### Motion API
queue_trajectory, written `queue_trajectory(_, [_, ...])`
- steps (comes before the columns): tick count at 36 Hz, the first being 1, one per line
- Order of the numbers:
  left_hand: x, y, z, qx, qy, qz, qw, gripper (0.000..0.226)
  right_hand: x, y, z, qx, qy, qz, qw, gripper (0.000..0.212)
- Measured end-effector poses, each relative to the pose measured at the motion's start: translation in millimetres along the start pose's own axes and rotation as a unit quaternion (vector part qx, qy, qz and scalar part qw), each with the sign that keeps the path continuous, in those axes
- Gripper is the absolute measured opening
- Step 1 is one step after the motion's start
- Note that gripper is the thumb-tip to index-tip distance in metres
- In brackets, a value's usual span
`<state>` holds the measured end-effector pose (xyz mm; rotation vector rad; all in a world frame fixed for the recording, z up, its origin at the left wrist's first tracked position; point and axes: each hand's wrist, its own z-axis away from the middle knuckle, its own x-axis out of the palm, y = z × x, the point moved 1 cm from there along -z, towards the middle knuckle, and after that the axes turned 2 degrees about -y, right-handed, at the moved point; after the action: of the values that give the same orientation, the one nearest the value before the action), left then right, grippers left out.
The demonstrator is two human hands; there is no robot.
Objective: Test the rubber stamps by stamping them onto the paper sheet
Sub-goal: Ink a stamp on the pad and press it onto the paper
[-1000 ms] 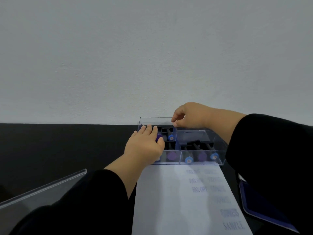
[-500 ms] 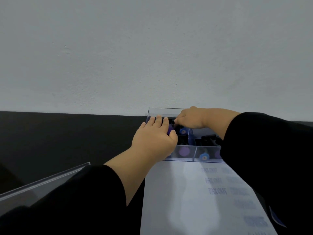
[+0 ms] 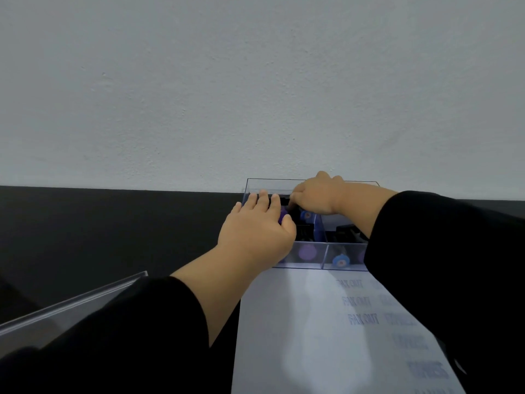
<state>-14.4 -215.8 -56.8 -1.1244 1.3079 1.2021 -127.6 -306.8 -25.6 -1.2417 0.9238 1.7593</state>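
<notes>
Over the stamp box (image 3: 309, 255), left hand (image 3: 255, 234) lies flat; right hand (image 3: 315, 199) pinches inside.

The clear, glossy plastic compartment box (image 3: 309, 258) has smooth, see-through walls with a faint blue tint. Inside it, the rubber stamps (image 3: 341, 260) show dull black plastic bodies and matt round caps in purple and blue. Just in front of the box lies the white paper sheet (image 3: 306, 331), smooth and matt, printed with blurred blue ink words. To the left of the box, the tabletop (image 3: 113, 228) looks flat black and matt. Well left of the box and nearer, a clear plastic panel (image 3: 71, 305) has a shiny, polished edge. Behind the box the pale wall (image 3: 255, 95) is matt and faintly rough, like painted plaster. The black sleeves (image 3: 136, 336) look like soft, matt cloth.
</notes>
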Motion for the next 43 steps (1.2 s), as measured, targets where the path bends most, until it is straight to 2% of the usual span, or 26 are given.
queue_trajectory(2, [-0.3, 0.4, 0.4, -0.004, 0.001, 0.000, 1.000, 0.077, -0.9, 0.2, 0.9, 0.004, 0.009, -0.017, 1.000, 0.031])
queue_trajectory(5, [-0.1, 0.1, 0.0, -0.005, 0.004, 0.005, 1.000, 0.057, -3.7, 2.6, 3.3, 0.015, 0.027, -0.080, 0.996, 0.034])
queue_trajectory(17, [-5.1, 2.9, 2.5, -0.028, -0.018, 0.041, 0.999, 0.058, -21.0, 11.5, 28.5, 0.011, 0.129, -0.232, 0.964, 0.038])
queue_trajectory(24, [-13.8, 6.9, 6.3, -0.044, -0.052, 0.004, 0.998, 0.057, -22.6, 22.4, 51.2, -0.011, 0.156, -0.318, 0.935, 0.030])
queue_trajectory(29, [-25.4, 10.1, 7.3, -0.062, -0.071, -0.037, 0.995, 0.057, -27.0, 29.6, 77.0, -0.018, 0.138, -0.328, 0.934, 0.023])
queue_trajectory(34, [-35.2, 18.9, 25.6, -0.064, -0.066, -0.015, 0.996, 0.057, -33.2, 35.5, 109.3, -0.005, 0.090, -0.292, 0.952, 0.008])
queue_trajectory(39, [-37.5, 33.4, 58.8, -0.034, -0.065, -0.019, 0.997, 0.058, -39.8, 39.1, 149.9, 0.002, 0.026, -0.255, 0.967, 0.009])
queue_trajectory(43, [-36.9, 44.0, 87.6, -0.011, -0.079, -0.030, 0.996, 0.059, -43.8, 45.3, 184.5, 0.018, 0.021, -0.233, 0.972, 0.014])
